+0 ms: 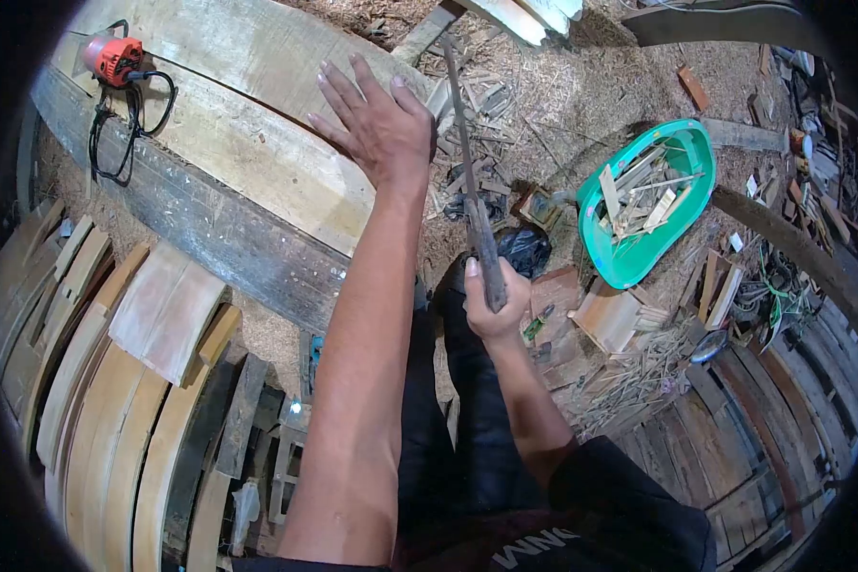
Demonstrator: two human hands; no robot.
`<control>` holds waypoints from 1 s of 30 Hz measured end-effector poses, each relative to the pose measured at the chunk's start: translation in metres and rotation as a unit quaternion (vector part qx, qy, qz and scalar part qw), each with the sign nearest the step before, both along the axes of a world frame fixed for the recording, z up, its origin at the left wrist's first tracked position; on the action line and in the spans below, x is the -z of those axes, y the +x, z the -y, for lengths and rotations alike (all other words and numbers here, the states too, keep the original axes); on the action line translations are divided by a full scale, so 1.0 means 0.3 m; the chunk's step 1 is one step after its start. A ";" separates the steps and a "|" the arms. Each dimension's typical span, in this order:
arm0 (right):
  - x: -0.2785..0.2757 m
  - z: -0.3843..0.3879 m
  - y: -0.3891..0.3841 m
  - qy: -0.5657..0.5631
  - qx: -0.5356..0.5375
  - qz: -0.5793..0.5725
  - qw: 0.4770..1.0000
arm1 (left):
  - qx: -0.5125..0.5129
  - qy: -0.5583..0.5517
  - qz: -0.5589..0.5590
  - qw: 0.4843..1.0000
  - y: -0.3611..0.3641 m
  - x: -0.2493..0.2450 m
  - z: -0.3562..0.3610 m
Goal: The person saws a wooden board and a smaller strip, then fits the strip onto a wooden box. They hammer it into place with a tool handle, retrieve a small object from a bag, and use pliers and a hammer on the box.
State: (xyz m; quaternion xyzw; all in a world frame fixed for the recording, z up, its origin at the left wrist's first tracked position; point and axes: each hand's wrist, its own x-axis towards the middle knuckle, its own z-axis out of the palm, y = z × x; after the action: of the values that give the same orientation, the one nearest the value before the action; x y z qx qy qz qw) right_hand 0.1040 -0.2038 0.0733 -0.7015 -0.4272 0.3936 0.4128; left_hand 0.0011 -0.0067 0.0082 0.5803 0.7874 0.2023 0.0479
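I have the left hand (377, 119) open and flat on the big wood plank (248, 143), fingers spread. The right hand (491, 305) is shut tight around a long metal tool (467, 172), which points up beside the plank. A green tub (629, 270) of wood scraps sits nearby.

power tool (112, 59) on plank (243, 119) (far left) | scraps (639, 195) in basin (639, 267) right

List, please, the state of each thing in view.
Left hand: open, flat on the pale wooden plank.
Right hand: closed around the long dark metal blade.
Green plastic basin: filled with wood scraps.
Orange power tool: lying on the plank, black cord loose.
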 end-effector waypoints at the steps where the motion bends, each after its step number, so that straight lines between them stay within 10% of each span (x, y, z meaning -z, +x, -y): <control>1: 0.008 0.018 -0.016 -0.004 0.008 -0.005 1.000 | 0.000 0.003 0.000 1.000 -0.001 0.002 0.003; 30: 0.063 -0.094 -0.067 -0.007 0.050 -0.056 0.997 | 0.011 -0.006 0.020 1.000 0.003 -0.008 0.007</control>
State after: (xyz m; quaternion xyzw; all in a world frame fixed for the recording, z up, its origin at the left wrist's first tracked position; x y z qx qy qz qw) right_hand 0.0839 -0.1756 0.0543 -0.7016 -0.3653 0.4142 0.4503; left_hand 0.0019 -0.0088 0.0107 0.5841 0.7814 0.2082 0.0691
